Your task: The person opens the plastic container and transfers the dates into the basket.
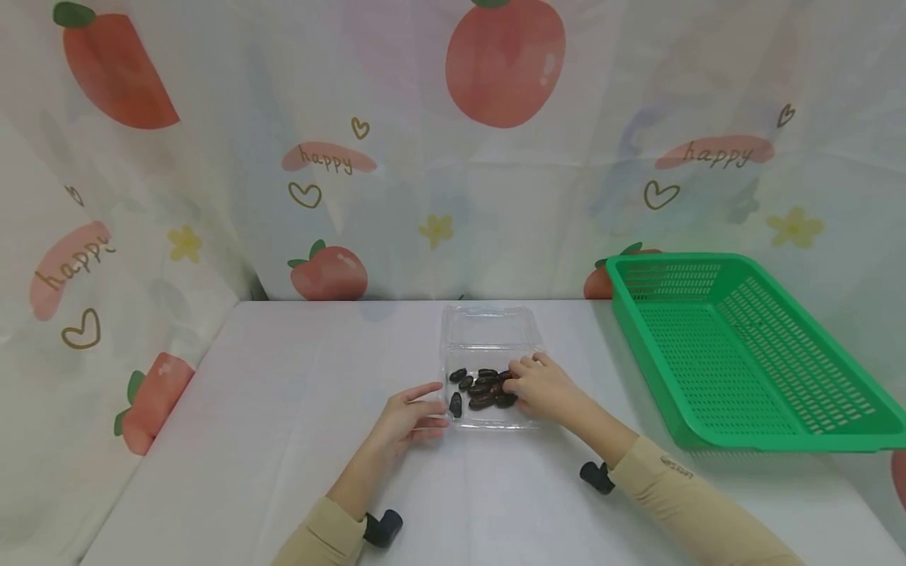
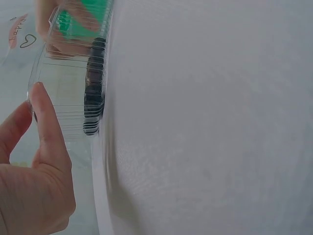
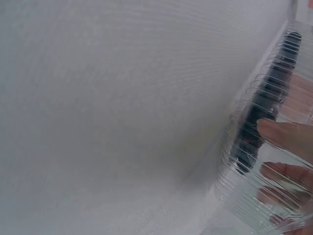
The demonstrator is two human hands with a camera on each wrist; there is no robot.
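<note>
A clear plastic clamshell box (image 1: 495, 424) lies on the table with its lid (image 1: 490, 324) folded back, away from the person. Several dark brown dates (image 1: 484, 399) are spread over its bottom. My left hand (image 1: 403, 418) is at the box's left side; in the left wrist view, thumb and finger pinch the rim. My right hand (image 1: 543, 387) reaches into the right part of the box, with bent fingers and thumb about a date at the pile's edge. In the right wrist view the dates (image 3: 269, 93) show through the ribbed wall, and a fingertip (image 3: 266, 126) touches them.
A large green plastic basket (image 1: 708, 424) stands to the right of the box. White cloth covers the table (image 1: 340, 354). Printed curtains (image 1: 396, 196) hang behind and at the left. A small black camera (image 1: 383, 528) is strapped to the left wrist, another (image 1: 598, 476) to the right.
</note>
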